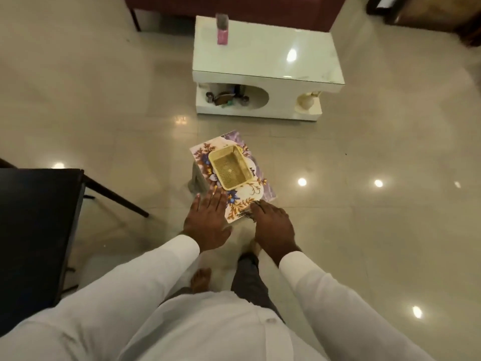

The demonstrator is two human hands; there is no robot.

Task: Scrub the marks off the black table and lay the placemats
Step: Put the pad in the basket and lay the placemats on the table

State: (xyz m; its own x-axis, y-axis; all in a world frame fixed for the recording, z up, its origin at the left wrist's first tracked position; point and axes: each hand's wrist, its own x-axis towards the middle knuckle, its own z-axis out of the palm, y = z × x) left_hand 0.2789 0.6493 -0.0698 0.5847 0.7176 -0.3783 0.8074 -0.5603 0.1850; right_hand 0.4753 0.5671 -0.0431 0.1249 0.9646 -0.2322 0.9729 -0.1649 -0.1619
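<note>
A floral placemat (244, 196) lies on a small grey stool (198, 178) in the middle of the floor, with a yellow mesh basket (229, 166) standing on it. My left hand (205, 220) lies flat, fingers stretched out, over the mat's near left edge, just short of the basket. At the mat's near corner, my right hand (273, 225) has its fingers curled down; something dark shows at the fingertips, and I cannot tell whether they grip anything. The black table (36, 225) stands at my left, its top partly in view.
A white glass-topped coffee table (265, 61) stands further ahead, with a pink bottle (222, 29) on top and small items on its lower shelf. A dark red sofa runs along the far edge. Glossy tiled floor surrounds the stool. My bare feet are below.
</note>
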